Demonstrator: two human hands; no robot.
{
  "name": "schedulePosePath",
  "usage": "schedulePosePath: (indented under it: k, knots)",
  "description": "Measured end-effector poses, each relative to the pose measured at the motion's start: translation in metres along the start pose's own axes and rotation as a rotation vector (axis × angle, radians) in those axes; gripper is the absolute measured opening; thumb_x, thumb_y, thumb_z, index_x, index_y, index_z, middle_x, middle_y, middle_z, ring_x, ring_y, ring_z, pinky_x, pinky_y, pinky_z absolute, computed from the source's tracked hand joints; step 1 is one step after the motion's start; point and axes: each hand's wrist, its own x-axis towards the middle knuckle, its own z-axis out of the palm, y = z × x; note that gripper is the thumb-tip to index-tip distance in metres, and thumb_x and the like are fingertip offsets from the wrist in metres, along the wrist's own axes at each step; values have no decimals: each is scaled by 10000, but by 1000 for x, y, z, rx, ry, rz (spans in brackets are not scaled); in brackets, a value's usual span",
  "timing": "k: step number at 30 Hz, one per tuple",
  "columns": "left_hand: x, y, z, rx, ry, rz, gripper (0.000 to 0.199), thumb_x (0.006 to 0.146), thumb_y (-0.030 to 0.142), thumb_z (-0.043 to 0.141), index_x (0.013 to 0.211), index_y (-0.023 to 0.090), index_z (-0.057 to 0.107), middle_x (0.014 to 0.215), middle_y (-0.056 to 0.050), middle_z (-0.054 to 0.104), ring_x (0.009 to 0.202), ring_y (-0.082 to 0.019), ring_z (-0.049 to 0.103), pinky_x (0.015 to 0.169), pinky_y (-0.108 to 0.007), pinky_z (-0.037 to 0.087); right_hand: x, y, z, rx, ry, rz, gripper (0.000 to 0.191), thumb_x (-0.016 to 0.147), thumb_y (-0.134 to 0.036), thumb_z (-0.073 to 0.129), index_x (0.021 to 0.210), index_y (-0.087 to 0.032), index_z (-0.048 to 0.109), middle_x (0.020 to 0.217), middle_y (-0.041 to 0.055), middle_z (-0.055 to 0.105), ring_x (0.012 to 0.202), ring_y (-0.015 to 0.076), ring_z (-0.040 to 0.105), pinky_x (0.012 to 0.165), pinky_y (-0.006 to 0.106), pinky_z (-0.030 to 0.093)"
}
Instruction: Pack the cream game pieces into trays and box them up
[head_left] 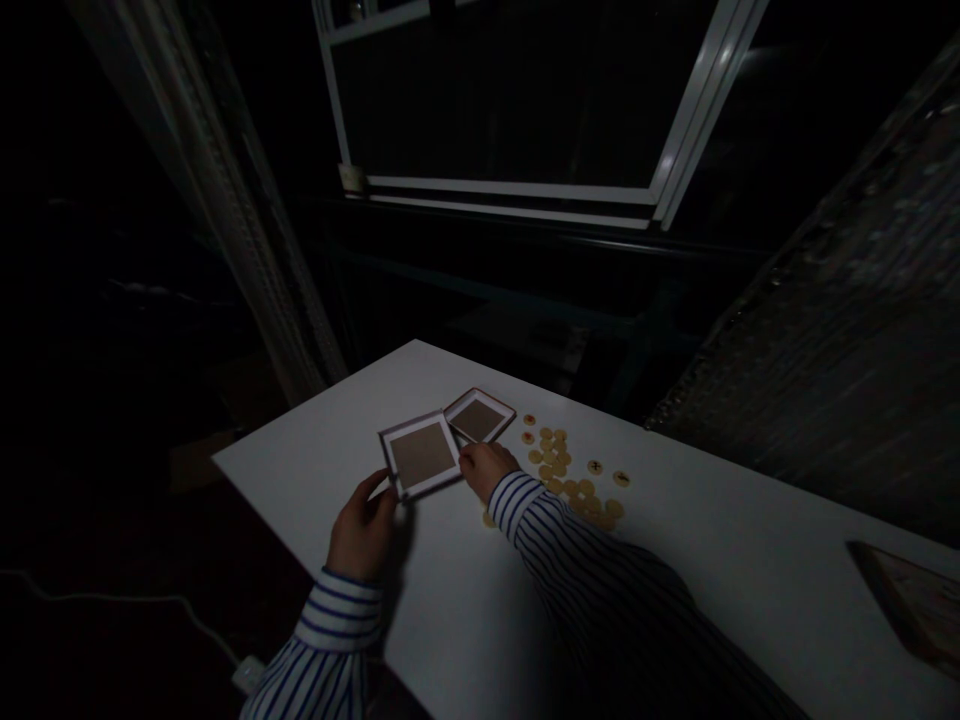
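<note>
My left hand (363,528) pinches the lower left edge of an open, shallow box part (421,457) with a white rim and brownish inside. At its right side my right hand (486,468) has its fingers closed on the same part's edge. A second, similar box part (480,415) lies just behind, touching or nearly touching the first. Many round, pale wooden pieces (547,458) lie spread to the right of my right hand, a few showing red or black marks. One more round piece (489,520) shows beside my right sleeve.
The white table (450,600) has its left edge near my left arm. A dark, framed object (911,600) lies at the far right of the table. Behind are a window (495,185) and curtains (225,200). A white cable (112,598) runs at the lower left.
</note>
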Motion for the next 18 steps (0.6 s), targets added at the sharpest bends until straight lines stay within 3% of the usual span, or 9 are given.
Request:
schedulePosePath:
  k: [10,18]
  knots:
    - [1,-1,3,-153,23,-5,455,676,349,552,1072,134,490,1002,-134,603,838,-217,606,718,-335,494,-16,1,-15,60,81,-21,302,820,-302,336,928,-223,607,868,29,643,832,150,567,688,218,361]
    - [-4,10,12,-115,27,94,412,679,302,553,1051,139,491,1068,-123,562,933,-207,563,789,-323,473,-31,13,-26,171,171,-27,254,790,-277,387,953,-224,574,859,-1,652,782,124,578,672,203,374]
